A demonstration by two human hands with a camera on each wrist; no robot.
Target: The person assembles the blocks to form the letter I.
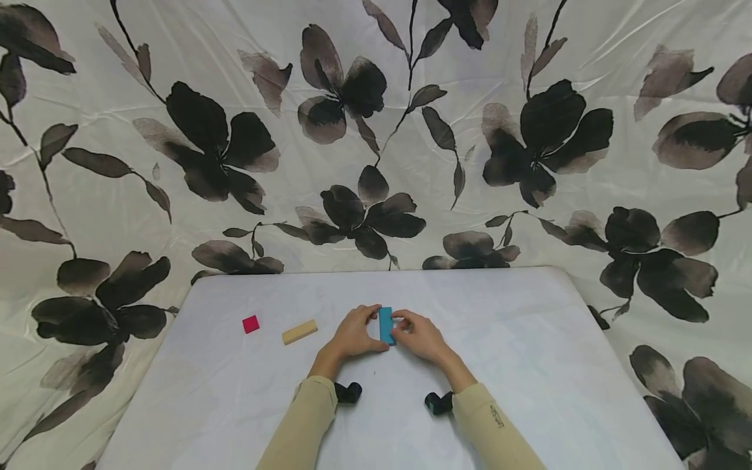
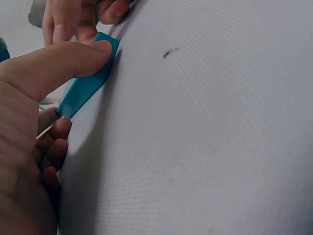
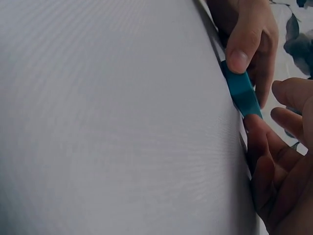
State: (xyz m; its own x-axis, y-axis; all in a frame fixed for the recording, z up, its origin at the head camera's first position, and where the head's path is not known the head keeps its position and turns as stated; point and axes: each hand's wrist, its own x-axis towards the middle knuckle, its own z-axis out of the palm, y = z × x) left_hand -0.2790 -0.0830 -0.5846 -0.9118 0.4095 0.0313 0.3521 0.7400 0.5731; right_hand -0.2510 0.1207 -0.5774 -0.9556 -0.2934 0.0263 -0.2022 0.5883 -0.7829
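Observation:
A flat blue block (image 1: 385,326) stands lengthwise between the two hands. My left hand (image 1: 354,334) holds it by the ends, with the thumb on the near end and a finger at the far end. In the left wrist view the left thumb presses over the end of the blue block (image 2: 88,90). From the right, my right hand (image 1: 422,336) has loosely bent fingers at the block's long side. The right wrist view shows a right fingertip against or very near the blue block (image 3: 242,93), while other right fingers stand apart from it.
On the white table (image 1: 505,339), a pale yellow rectangular block (image 1: 299,332) lies left of the left hand. Farther left is a small red block (image 1: 250,324). A floral cloth (image 1: 446,176) hangs behind the table's far edge. Each wrist wears a small black camera.

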